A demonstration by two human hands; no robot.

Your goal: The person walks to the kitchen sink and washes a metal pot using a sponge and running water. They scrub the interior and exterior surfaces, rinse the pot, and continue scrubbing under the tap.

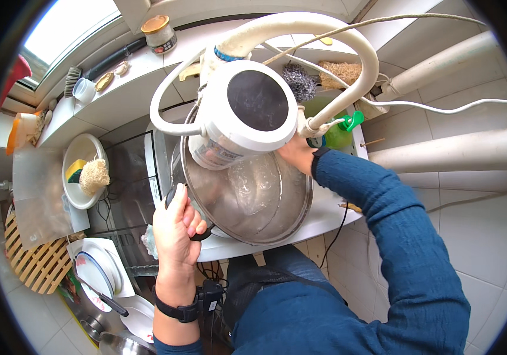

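A large stainless-steel pan [291,224] sits tilted over a white sink [331,217], with rippling clear water [251,191] inside. My left hand [176,228] is closed around the black loop handle [201,233] at its left side. Above the pan hangs a white faucet-mounted water heater [218,151] with a dark round top; it covers the pan's far part. My right hand [298,153] reaches in at the far right of the pan. Its fingers are hidden behind the heater, so whether it grips anything cannot be told.
A curved white pipe [369,57] arches over the sink. Behind it lie a steel-wool scourer [298,82] and a green bottle [338,135]. At left are a white bowl [68,177] with a loofah and sponge, stacked plates [118,277], a knife [113,305] and a wooden slatted rack [36,266].
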